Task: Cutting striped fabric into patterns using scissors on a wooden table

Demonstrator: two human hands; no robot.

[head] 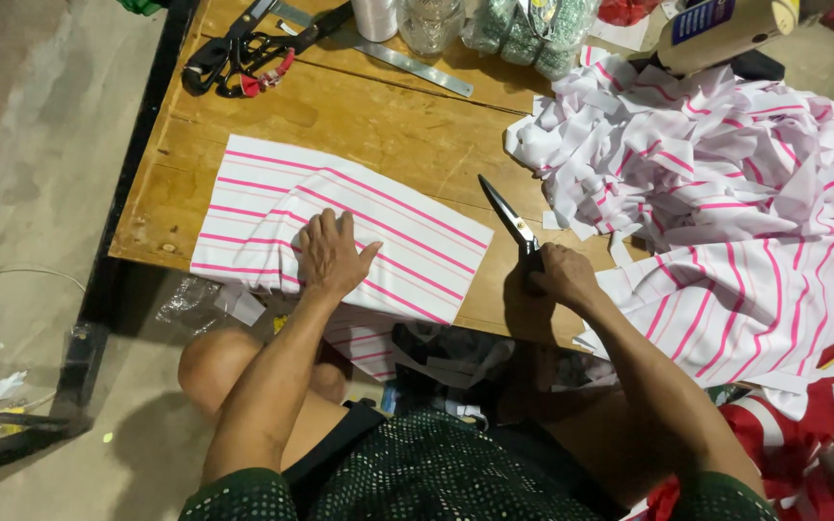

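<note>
Two hands at wooden worktop (pixel 388 121). Left hand (pixel 330 256) flat, fingers spread, pressing pink-striped white fabric piece (pixel 388 232) at near edge. Right hand (pixel 560 275) closed around scissors (pixel 512 220), blades slightly parted, pointing away. Heap of striped fabric scraps (pixel 697 154) right.

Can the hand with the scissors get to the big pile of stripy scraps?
Probably yes. The right hand holds the scissors just beside the scrap pile, with only bare wooden table between them, nothing blocking.
</note>
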